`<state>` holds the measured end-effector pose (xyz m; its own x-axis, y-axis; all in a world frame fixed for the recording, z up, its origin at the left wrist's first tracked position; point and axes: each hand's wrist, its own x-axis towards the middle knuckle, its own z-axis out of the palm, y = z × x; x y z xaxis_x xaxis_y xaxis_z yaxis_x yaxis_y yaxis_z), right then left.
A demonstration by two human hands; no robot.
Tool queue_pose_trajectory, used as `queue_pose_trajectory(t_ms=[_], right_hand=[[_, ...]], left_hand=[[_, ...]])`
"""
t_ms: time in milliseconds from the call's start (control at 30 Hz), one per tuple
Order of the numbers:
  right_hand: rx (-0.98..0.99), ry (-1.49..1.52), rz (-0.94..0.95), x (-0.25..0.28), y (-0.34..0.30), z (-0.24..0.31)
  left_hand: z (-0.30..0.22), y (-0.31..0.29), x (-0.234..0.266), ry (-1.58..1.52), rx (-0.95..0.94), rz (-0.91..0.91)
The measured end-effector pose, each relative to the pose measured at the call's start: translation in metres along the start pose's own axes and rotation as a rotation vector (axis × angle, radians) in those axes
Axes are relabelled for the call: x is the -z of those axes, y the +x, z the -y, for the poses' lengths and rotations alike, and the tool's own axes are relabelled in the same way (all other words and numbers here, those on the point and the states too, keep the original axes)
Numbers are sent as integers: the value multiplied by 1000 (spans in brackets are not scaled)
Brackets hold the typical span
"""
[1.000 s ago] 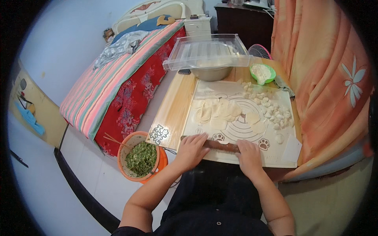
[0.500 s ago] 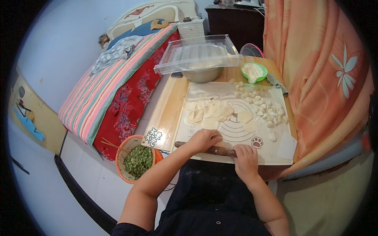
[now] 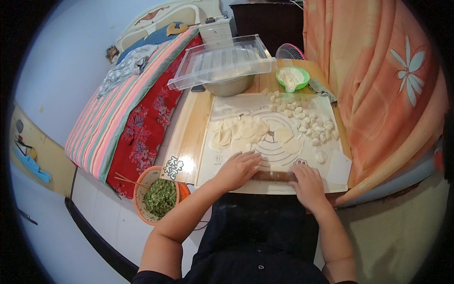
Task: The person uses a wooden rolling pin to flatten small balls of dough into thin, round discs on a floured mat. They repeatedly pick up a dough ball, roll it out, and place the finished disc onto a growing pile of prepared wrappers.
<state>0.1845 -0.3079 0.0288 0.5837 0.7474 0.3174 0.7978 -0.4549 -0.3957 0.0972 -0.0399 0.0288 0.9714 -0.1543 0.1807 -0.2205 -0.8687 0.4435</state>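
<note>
A brown wooden rolling pin (image 3: 273,176) lies crosswise near the front edge of the white printed mat (image 3: 250,188). My left hand (image 3: 239,169) rests over its left part, fingers stretched forward. At the right end my right hand (image 3: 306,183) has its fingers on the pin. Any dough beneath the pin is hidden. Farther back on the mat lie overlapping thin dough rounds (image 3: 239,130), with single rounds (image 3: 286,139) beside them. Many small floured dough pieces (image 3: 314,128) cluster at the right, and one flattened piece (image 3: 321,156) sits apart.
A green bowl of flour (image 3: 292,79) and a metal basin (image 3: 230,86) under a clear plastic lid (image 3: 222,59) stand at the back. A bowl of chopped green filling (image 3: 161,198) with chopsticks (image 3: 130,179) is at lower left. An orange curtain (image 3: 364,94) hangs at the right.
The view has shifted slightly. My left hand has gone from curled fingers to stretched ones and now covers the pin's left end. My right hand has moved slightly right and away from me.
</note>
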Motion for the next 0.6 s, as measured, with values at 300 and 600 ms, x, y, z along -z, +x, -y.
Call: queue_pose_trajectory(t_ms=[300, 600], right_hand=[[-203, -262, -32, -20, 43, -17], [-331, -244, 20, -12, 26, -21]], left_hand=[[1, 37, -23, 400, 191, -171], [-11, 42, -20, 361, 147, -77]])
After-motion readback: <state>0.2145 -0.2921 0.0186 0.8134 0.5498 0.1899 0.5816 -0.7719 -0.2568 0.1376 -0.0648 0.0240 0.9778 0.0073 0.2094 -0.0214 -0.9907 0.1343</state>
